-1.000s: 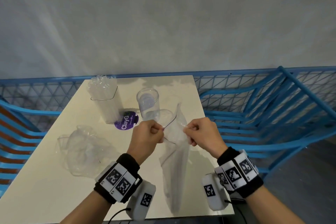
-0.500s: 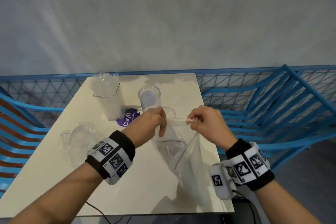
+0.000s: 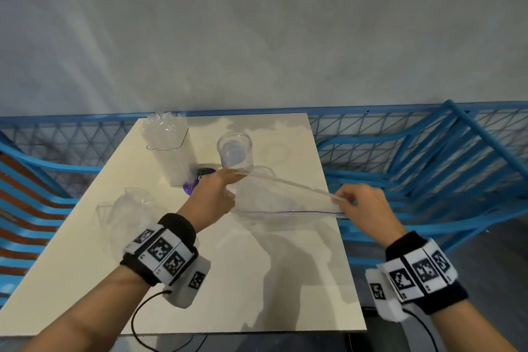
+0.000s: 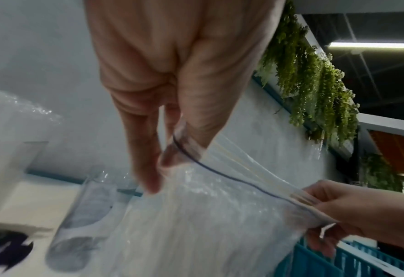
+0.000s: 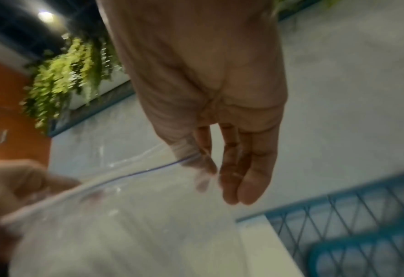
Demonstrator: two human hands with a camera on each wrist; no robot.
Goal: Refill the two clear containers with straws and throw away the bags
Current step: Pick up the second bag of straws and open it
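The left hand [image 3: 213, 196] and the right hand [image 3: 363, 208] each pinched one end of the zip edge of a clear plastic zip bag of straws [image 3: 281, 208], holding it stretched above the white counter [image 3: 257, 280], probably to part the seal and free the straws. Just behind stood the empty round clear container [image 3: 235, 153] they seemed meant for. The square clear container [image 3: 171, 148] already held straws, and a crumpled empty clear bag [image 3: 128, 217] lay left, not yet thrown away.
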